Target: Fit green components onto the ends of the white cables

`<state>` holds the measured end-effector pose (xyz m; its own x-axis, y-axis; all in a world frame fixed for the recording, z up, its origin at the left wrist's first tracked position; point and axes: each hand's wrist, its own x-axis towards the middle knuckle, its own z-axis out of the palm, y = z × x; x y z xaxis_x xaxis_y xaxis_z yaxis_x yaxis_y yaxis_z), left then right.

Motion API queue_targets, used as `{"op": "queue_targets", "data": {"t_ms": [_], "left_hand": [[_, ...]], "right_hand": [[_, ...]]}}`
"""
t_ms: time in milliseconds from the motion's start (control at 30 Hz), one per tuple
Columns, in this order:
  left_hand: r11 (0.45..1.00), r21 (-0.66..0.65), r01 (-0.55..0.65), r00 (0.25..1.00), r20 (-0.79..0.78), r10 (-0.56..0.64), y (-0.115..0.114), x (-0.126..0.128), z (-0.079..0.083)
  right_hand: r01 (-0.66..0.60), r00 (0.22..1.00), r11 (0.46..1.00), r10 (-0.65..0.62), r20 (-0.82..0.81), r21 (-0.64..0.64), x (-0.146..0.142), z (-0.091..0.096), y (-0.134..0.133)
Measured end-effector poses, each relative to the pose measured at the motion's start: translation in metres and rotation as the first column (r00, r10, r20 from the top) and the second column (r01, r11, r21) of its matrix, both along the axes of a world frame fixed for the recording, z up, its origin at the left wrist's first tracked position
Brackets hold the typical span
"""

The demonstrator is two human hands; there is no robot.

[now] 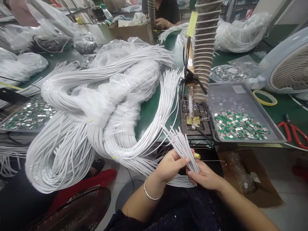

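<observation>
- At the left edge of the green bench [149, 118], a metal tray of silver-and-green metal pieces [30, 114] sits, with bagged white cable [21, 65] behind it toward the back-left corner.
- Below the front edge at lower left are a black fan guard [79, 205] and a red cloth [101, 181], both off the bench.
- Across the middle of the bench lie looped coils of white cable [60, 154] and clear plastic bags [96, 106]; the coils hang over the front edge.
- At the back edge stands a cardboard box [130, 33], with a co-worker's hand [163, 23] just beyond it.
- Just past the front edge, the bundle of white wires [180, 147] fans up toward the bench, its thin tips bare. The left hand [170, 166] is clamped around it, with a silver bangle [152, 192] on that wrist. The right hand [204, 176] is closed on the bundle's lower end — the two hands together, with a yellow-covered fingertip [197, 156] beside the wires.
- Beyond the hands, a ribbed hose [203, 48] rises behind a scorched metal fixture [192, 118].
- Right of that, a grey tray [240, 96] holds green-and-silver pieces [240, 125], with a roll of yellow tape [264, 98] just beside it.
- At the right edge are a white fan [288, 67] and red-handled pliers [292, 133]; a cardboard box [250, 179] sits below, on the floor.
</observation>
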<state>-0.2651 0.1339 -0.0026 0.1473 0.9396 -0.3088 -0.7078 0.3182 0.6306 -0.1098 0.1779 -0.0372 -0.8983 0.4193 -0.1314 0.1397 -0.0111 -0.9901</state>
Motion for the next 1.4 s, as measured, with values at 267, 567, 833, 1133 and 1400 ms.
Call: {"op": "queue_targets", "data": {"t_ms": [267,567,833,1133,1400], "left_hand": [[0.998,-0.056,-0.035,0.997,-0.077,0.031,0.003,0.003,-0.001],[0.999,-0.037,-0.026,0.998,0.065,0.028,0.004,0.006,-0.002],[0.995,0.068,-0.068,0.993,0.100,0.061,0.005,0.013,-0.004],[0.991,0.035,-0.125,0.972,0.205,0.116,0.008,0.005,-0.001],[0.993,-0.011,-0.117,0.955,0.274,0.116,0.009,0.005,-0.007]], "right_hand": [[0.019,1.000,0.999,-0.018,0.017,-0.044,0.000,-0.006,-0.003],[-0.024,0.999,0.999,0.023,0.028,0.036,-0.004,0.004,-0.001],[0.016,1.000,0.999,-0.016,0.007,-0.041,-0.001,-0.007,-0.003],[0.030,0.999,0.987,-0.034,-0.021,-0.157,0.000,-0.013,-0.005],[-0.022,0.998,0.967,0.005,-0.068,-0.254,0.004,-0.022,-0.007]]}}
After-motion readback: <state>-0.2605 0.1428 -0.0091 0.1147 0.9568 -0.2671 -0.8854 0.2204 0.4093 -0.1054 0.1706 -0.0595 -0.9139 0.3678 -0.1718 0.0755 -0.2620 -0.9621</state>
